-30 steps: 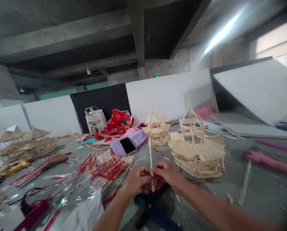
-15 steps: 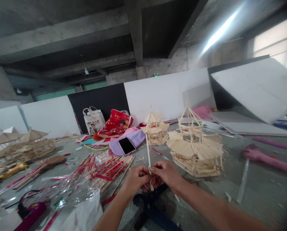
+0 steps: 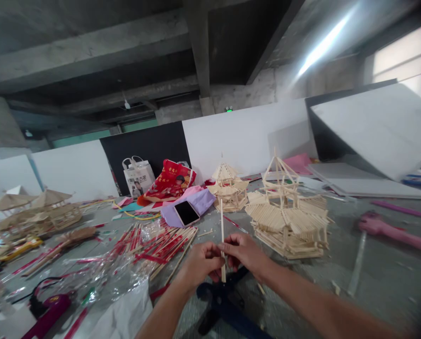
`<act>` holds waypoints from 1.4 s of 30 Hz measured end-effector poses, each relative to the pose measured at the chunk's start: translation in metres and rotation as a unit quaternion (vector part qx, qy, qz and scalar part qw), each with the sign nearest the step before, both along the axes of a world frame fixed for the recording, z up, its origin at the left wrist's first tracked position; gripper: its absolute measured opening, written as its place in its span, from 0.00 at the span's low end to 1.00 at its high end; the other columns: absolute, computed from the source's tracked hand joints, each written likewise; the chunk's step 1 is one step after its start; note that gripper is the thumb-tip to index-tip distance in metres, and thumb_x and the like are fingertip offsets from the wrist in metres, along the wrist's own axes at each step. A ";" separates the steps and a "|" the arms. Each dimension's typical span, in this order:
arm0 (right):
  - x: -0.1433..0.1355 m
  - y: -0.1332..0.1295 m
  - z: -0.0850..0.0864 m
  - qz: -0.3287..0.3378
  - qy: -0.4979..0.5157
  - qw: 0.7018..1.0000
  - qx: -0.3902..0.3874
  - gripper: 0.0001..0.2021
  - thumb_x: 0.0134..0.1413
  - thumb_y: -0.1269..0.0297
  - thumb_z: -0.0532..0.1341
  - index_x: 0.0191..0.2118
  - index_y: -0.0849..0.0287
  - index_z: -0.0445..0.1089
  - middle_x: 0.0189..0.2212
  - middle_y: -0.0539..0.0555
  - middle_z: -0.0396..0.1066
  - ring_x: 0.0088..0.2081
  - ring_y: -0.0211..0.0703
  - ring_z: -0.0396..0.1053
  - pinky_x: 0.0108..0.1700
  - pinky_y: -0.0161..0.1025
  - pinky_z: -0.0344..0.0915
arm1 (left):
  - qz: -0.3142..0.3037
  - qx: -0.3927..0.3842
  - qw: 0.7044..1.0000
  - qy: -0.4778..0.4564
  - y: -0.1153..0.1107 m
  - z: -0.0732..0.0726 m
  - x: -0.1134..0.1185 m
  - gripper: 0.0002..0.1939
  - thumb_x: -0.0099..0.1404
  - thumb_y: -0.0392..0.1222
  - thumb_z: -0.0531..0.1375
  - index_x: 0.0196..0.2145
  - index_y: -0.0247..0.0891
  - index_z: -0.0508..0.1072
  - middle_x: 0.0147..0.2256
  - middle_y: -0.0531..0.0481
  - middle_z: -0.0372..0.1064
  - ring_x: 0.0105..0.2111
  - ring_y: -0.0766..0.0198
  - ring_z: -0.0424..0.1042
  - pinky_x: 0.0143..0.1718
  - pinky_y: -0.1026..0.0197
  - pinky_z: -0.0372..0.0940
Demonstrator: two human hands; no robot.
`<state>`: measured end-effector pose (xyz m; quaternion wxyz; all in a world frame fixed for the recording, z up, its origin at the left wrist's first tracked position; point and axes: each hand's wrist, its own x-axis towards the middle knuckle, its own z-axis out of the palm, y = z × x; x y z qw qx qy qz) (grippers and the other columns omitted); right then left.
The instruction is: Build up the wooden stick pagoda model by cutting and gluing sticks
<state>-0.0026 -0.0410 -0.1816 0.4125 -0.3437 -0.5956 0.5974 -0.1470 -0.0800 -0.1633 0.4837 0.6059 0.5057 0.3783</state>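
My left hand (image 3: 202, 264) and my right hand (image 3: 246, 254) meet in front of me. Both are closed, fingertips pinching one thin wooden stick (image 3: 222, 221) that stands nearly upright between them. Just below lies a dark blue hand tool (image 3: 228, 308); its exact kind is unclear, and the hands partly cover it. To the right of my right hand stands a pavilion model (image 3: 288, 221) built of sticks, its upper roof a bare frame. Behind the stick is a smaller pavilion model (image 3: 228, 193) with covered roofs.
Left of my hands lies a pile of red-and-wood sticks (image 3: 161, 247) among clear plastic wrappers (image 3: 115, 275). A phone (image 3: 186, 213) rests on purple paper. A purple glue gun (image 3: 51, 310) is at lower left, a pink-handled hammer-like tool (image 3: 390, 230) at right. More pavilion models (image 3: 51, 207) stand far left.
The stick has turned slightly, its top shifting a little right and lower. My fingers have shifted slightly around it; both hands still hold it.
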 end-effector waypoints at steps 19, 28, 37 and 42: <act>0.007 0.005 0.008 -0.080 0.025 0.995 0.057 0.12 0.45 0.55 0.59 0.24 0.59 0.63 0.11 0.45 0.64 0.13 0.32 0.60 0.16 0.31 0.59 | -0.056 -0.049 0.997 -0.025 -0.005 0.003 0.001 0.11 0.49 0.40 0.63 0.29 0.30 0.71 0.26 0.45 0.72 0.23 0.63 0.72 0.22 0.65 0.64; 0.006 0.003 0.012 -0.048 0.038 0.997 0.040 0.12 0.44 0.55 0.58 0.25 0.61 0.63 0.11 0.45 0.63 0.13 0.33 0.60 0.15 0.31 0.58 | -0.138 -0.067 0.988 -0.025 -0.008 0.014 -0.010 0.15 0.51 0.42 0.63 0.35 0.30 0.73 0.32 0.41 0.73 0.30 0.59 0.74 0.29 0.61 0.67; 0.007 0.004 0.012 -0.061 0.030 0.996 0.065 0.12 0.45 0.55 0.59 0.24 0.60 0.64 0.11 0.45 0.64 0.12 0.33 0.60 0.15 0.31 0.59 | -0.064 -0.083 0.993 -0.052 -0.007 0.005 -0.002 0.17 0.53 0.50 0.61 0.30 0.31 0.71 0.29 0.42 0.74 0.27 0.60 0.74 0.25 0.63 0.66; 0.006 0.004 0.008 -0.062 0.037 0.995 0.064 0.13 0.45 0.54 0.59 0.25 0.60 0.65 0.12 0.45 0.65 0.13 0.34 0.61 0.16 0.32 0.61 | -0.069 -0.081 0.993 -0.054 -0.007 0.005 -0.002 0.17 0.52 0.50 0.61 0.30 0.31 0.71 0.30 0.41 0.74 0.27 0.58 0.74 0.24 0.63 0.66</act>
